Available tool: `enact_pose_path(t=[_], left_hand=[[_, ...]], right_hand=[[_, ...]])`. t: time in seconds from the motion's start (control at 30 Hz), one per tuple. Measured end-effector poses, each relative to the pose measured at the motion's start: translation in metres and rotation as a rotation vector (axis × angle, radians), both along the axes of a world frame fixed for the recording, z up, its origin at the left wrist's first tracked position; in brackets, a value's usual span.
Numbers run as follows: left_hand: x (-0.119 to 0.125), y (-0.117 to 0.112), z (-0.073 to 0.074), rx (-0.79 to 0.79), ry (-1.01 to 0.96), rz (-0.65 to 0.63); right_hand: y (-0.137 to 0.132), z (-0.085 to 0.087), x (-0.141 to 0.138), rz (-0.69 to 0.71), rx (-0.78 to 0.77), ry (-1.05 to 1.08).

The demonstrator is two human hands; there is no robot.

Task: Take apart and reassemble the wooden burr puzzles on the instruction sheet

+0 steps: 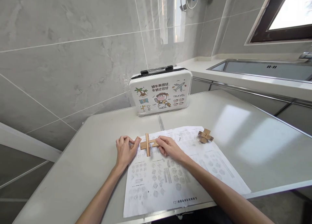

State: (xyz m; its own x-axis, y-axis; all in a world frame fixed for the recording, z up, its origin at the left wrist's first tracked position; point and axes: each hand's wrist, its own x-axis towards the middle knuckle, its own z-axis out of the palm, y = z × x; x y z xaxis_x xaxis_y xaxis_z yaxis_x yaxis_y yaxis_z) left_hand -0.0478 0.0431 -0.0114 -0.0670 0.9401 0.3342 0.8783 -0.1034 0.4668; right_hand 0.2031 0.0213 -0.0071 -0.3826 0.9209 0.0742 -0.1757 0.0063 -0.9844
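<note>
Resting on the top edge of the paper sheet (185, 185), both hands work at small wooden pieces. The left hand (124, 150) sits at the sheet's upper left corner, half on the bare counter (97, 159), its fingers curled in and pinched on a short wooden block (136, 141) that lies tilted. The right hand (170, 147) lies on the sheet just right of that, thumb and fingers closed on the right end of a wooden cross (148, 145). The cross is made of one upright bar and one level bar, and it sits between the two hands at the sheet's top edge. The block's lower end comes right up to the left end of the level bar; whether they touch cannot be told.

A wooden knot (205, 136) of joined bars rests alone on the sheet's upper right part, well apart from both hands. The sheet is printed with rows of small drawings and hangs slightly over the counter's near edge.

Beyond the sheet's far edge, a white case (161, 92) with cartoon pictures and a black handle stands upright against the tiled wall (73, 55). Far right of the sheet, a sink (263, 69) lies under a window (292, 9).
</note>
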Motion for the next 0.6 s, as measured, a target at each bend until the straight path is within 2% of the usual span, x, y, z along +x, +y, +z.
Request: enact_pose_path(t=[0.17, 0.3, 0.43, 0.5, 0.6], left_hand=[[0.0, 0.0, -0.003, -0.001, -0.011, 0.044], [0.002, -0.005, 0.005, 0.079, -0.113, -0.015], [0.009, -0.015, 0.017, 0.201, -0.243, -0.229], [0.012, -0.02, 0.02, 0.19, -0.275, -0.386], [0.016, -0.027, 0.019, 0.094, -0.32, -0.586]], right_hand=[[-0.001, 0.0, 0.0, 0.02, 0.012, 0.007], [-0.002, 0.001, -0.001, 0.017, -0.002, 0.005], [-0.002, 0.002, -0.001, 0.002, -0.01, -0.024], [-0.002, 0.003, -0.001, 0.001, 0.0, -0.043], [-0.003, 0.003, -0.001, 0.006, 0.025, -0.055]])
